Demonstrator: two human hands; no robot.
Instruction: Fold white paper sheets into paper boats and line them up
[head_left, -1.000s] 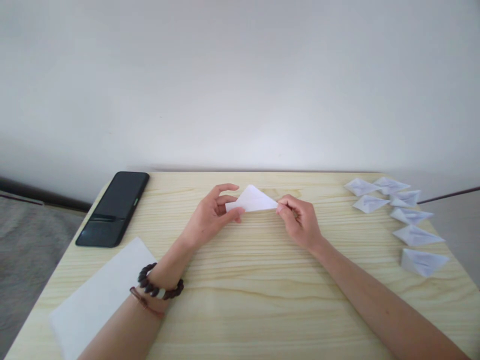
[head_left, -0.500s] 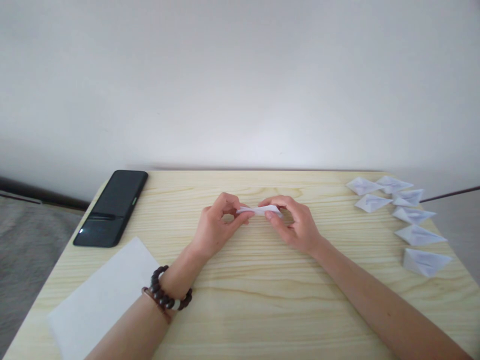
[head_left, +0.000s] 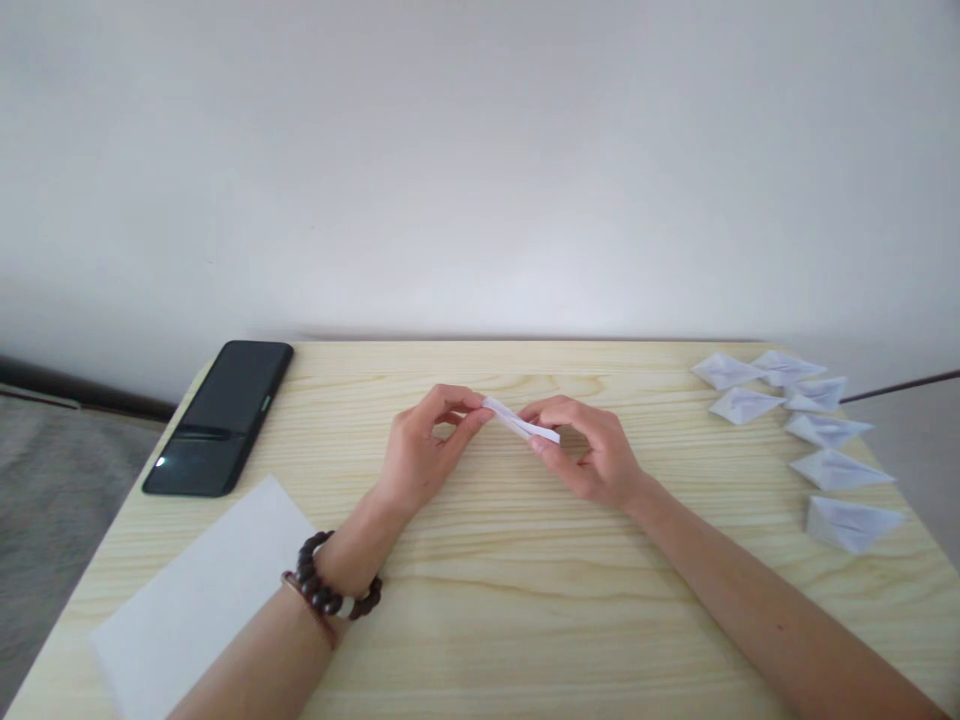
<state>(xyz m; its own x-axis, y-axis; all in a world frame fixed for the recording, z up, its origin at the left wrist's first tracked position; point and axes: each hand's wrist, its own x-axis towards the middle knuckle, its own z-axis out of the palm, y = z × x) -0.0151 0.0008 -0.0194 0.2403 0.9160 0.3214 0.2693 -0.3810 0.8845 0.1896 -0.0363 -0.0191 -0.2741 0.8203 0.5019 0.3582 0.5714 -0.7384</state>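
Note:
Between my two hands is a small piece of folded white paper point(head_left: 517, 420), seen nearly edge-on and slanting down to the right. My left hand point(head_left: 435, 440) pinches its upper left end between thumb and fingertips. At the lower right, the thumb of my right hand point(head_left: 589, 450) presses the near side of the paper while the fingers curl behind it. Those right fingertips are partly hidden by the paper. Dark beads and a thin reddish band circle my left wrist.
Several folded white paper boats point(head_left: 829, 468) stand along the right side of the wooden table point(head_left: 480, 600). At the left lie a black phone point(head_left: 221, 420) and white sheet paper point(head_left: 202, 590), partly under my left forearm. A pale wall point(head_left: 480, 180) rises behind the table.
The folded paper, first held with its peaked face showing, has been turned edge-on and then tilted, its right end lower. My right hand has shifted from its right tip to its near side.

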